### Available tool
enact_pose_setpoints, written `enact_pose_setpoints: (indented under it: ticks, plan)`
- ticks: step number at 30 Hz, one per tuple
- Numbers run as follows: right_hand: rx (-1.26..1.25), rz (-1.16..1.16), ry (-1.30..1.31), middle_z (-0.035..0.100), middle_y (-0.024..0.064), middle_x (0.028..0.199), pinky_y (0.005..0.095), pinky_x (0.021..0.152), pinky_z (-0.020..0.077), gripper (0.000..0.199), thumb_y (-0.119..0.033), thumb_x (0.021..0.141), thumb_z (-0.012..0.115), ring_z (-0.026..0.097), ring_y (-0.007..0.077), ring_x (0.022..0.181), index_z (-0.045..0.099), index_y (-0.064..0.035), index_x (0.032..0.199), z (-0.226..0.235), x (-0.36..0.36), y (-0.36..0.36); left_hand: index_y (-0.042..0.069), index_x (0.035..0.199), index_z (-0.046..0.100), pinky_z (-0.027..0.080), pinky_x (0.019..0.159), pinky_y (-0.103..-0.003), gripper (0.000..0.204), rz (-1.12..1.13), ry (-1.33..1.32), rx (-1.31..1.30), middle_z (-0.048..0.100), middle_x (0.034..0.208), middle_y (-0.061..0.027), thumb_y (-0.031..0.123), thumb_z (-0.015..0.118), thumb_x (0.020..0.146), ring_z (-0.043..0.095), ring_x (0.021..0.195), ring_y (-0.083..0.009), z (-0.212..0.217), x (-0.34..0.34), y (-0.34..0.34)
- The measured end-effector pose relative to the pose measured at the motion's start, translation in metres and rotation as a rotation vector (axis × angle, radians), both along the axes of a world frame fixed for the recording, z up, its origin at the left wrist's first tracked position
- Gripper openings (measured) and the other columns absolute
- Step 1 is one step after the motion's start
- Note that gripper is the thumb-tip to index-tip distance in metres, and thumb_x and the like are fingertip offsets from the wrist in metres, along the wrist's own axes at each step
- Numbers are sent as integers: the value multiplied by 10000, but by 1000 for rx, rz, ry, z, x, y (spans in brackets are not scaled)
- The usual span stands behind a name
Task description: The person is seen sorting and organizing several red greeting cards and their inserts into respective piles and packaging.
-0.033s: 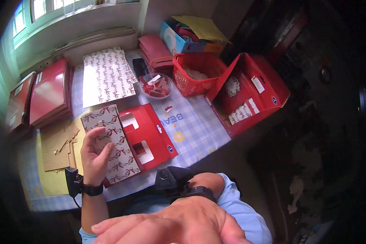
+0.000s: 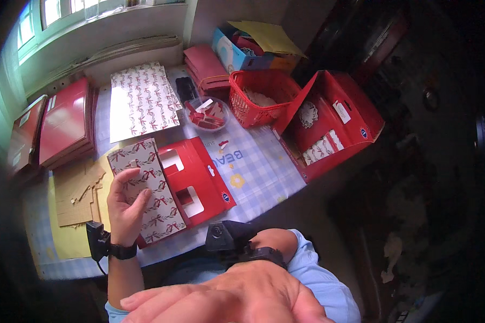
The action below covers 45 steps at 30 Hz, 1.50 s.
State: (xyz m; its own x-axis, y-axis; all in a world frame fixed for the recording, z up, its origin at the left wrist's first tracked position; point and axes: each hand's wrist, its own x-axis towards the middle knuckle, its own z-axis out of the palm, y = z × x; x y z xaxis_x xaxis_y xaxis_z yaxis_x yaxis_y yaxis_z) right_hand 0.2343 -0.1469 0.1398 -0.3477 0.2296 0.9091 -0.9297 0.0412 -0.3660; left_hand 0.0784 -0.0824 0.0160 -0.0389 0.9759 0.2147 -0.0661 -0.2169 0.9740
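At the far left, a stack of flat glossy red cardboard box lids (image 2: 64, 124) lies by the window wall, and below it some loose brown cardboard offcuts (image 2: 78, 191) rest on a yellow sheet. Just right of these, the left hand (image 2: 125, 207) rises from the lower edge, its fingers (image 2: 125, 177) loosely curled and its thumb (image 2: 141, 200) pressed on the face of a long flat cream card panel printed with red bows (image 2: 148, 188). The hand has this panel in a light pinch at the left edge rather than a closed fist. The panel's long axis runs from upper left, away from the person, down to lower right; most of it lies to the right of the fingers, overlapping a flat red die-cut box blank with white window cut-outs (image 2: 199, 180) on the blue-and-white checked tablecloth (image 2: 264, 167). Further back lie a sheet of the same bow-printed paper (image 2: 140, 99), a clear round bowl of red scraps (image 2: 206, 113), a red plastic mesh basket (image 2: 258, 97) and, at the right, an open red carton (image 2: 334, 124). The right hand (image 2: 226, 301) fills the lower edge very close to the camera, blurred and cut off by the frame; it appears spread and empty, well apart from the panel, so the left hand is clearly nearer. How the panel's underside meets the blank is hidden.
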Motion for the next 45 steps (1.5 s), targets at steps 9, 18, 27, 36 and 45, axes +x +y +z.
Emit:
enact_pose_setpoints:
  ticks: [9, 18, 27, 36, 45]
  plan:
    - [37, -247, -366, 486, 214, 1255, 497, 1073, 249, 336, -208, 793, 669, 425, 367, 1207, 613, -144, 1118, 6, 21, 5, 25, 1173, 507, 438, 912, -276, 415, -4, 65, 79, 548, 1128, -63, -70, 614, 783, 532, 1046, -138, -5, -2, 3]
    - [210, -1305, -829, 586, 163, 1094, 368, 904, 432, 197, -80, 760, 650, 560, 286, 1039, 629, -33, 950, -44, 39, 90, 75, 1369, 341, 433, 980, -342, 661, -130, -194, 46, 483, 1287, -115, -84, 616, 789, 518, 1153, -207, -2, 5, -1]
    - [-15, -1327, -1063, 591, 148, 1004, 320, 739, 498, 396, -99, 789, 675, 616, 215, 848, 557, -11, 1157, -75, 34, 124, 91, 1455, 207, 359, 1047, -346, 820, -132, -19, 153, 353, 1407, -123, -32, 655, 780, 398, 1276, -204, -3, 5, 1]
    - [-88, -1245, -1073, 589, 82, 984, 260, 733, 484, 420, -75, 816, 666, 576, 134, 832, 561, -45, 1222, -91, 26, 128, 52, 1450, 199, 342, 1043, -338, 677, -115, -1, 145, 306, 1427, -150, -63, 493, 851, 373, 1286, -225, -9, 3, 2]
    - [-23, -1346, -1039, 617, 115, 961, 285, 729, 492, 397, -104, 845, 634, 614, 177, 813, 557, -26, 1226, -98, 29, 126, 23, 1437, 215, 316, 1062, -345, 651, -43, 40, 79, 317, 1417, -161, -83, 444, 836, 376, 1282, -231, -9, 11, -2]
